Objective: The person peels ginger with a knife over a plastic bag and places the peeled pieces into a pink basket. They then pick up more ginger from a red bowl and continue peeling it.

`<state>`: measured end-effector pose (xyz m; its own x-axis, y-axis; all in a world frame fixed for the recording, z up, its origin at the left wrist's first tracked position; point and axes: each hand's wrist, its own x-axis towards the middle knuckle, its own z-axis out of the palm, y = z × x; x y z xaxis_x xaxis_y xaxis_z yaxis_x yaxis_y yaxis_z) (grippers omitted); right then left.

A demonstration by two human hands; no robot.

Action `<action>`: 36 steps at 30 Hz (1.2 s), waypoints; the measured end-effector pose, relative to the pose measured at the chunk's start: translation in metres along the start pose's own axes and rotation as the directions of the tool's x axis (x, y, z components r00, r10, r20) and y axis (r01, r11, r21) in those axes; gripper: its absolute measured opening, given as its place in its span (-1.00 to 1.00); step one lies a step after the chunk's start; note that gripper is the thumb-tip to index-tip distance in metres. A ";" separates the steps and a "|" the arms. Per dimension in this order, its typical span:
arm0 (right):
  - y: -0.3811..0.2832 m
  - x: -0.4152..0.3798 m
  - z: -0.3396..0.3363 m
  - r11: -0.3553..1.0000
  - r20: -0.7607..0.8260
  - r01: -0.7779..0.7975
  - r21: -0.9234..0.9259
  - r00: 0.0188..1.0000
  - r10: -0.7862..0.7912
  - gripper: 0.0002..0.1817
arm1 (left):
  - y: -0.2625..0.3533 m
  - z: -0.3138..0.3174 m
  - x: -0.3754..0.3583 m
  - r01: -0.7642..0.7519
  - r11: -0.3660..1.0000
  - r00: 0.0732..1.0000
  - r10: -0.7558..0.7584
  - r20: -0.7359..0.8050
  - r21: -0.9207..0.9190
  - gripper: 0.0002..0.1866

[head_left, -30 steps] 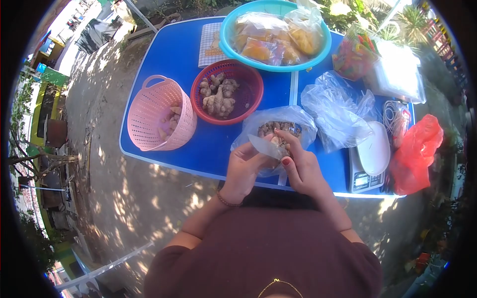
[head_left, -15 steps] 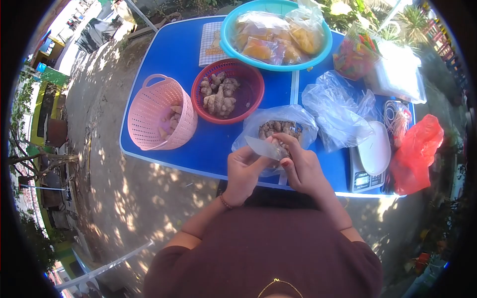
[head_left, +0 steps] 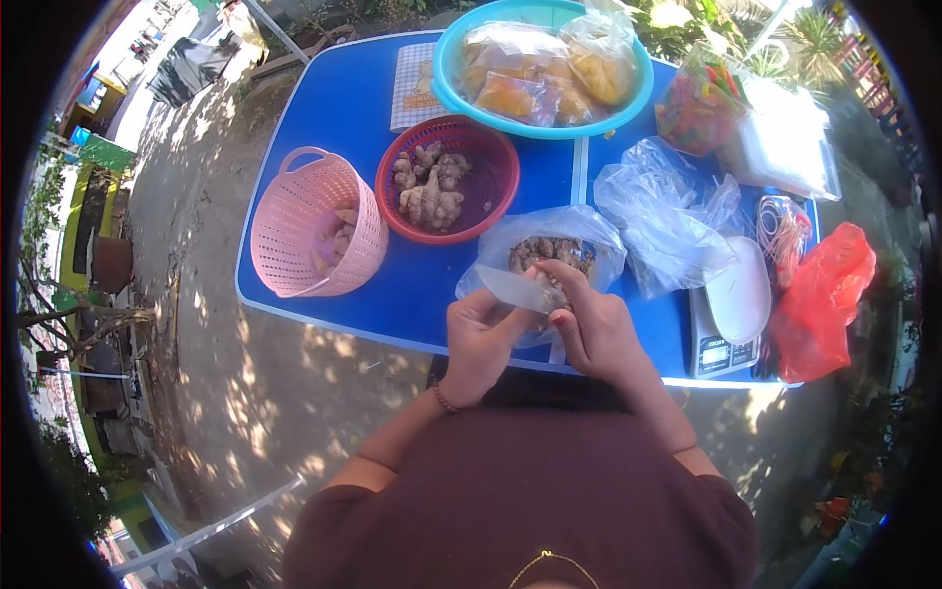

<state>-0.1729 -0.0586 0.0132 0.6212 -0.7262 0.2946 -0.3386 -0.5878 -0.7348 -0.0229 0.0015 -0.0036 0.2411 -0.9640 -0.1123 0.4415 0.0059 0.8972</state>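
Note:
Close together over a clear plastic bag (head_left: 606, 236) are both my hands, their thumbs and index fingers nearly meeting. Pinched in my left hand (head_left: 479, 344) is a flat, pale, see-through-looking strip (head_left: 510, 290) that points up and left. My right hand (head_left: 601, 334) has its fingers closed against the strip's other end. What lies between its fingertips is too small to make out. Lumpy brown ginger (head_left: 530, 252) shows inside the open bag just beyond my fingers. To the left, a red basket (head_left: 510, 187) holds larger ginger roots (head_left: 432, 201).
A pink basket (head_left: 285, 206) with pale pieces stands at the table's left. A turquoise basin (head_left: 446, 83) of filled bags is at the back. Loose plastic (head_left: 667, 231), a digital scale (head_left: 726, 358) and a red bag (head_left: 829, 304) lie on the right of the blue table (head_left: 329, 108).
The hands keep almost the same position and grip. The whole view has shifted very slightly; nothing has been taken up or let go.

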 end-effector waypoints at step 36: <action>0.000 0.000 0.001 0.993 -0.040 0.048 -0.108 0.998 -0.053 -0.57 | -0.006 -0.005 -0.001 -0.003 0.989 1.000 0.006 0.020 -0.145 -0.78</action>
<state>-0.1724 -0.0577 0.0125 0.6093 -0.7079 0.3574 -0.3829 -0.6572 -0.6492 -0.0218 0.0039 -0.0104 0.2265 -0.9690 -0.0985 0.5611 0.0471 0.8264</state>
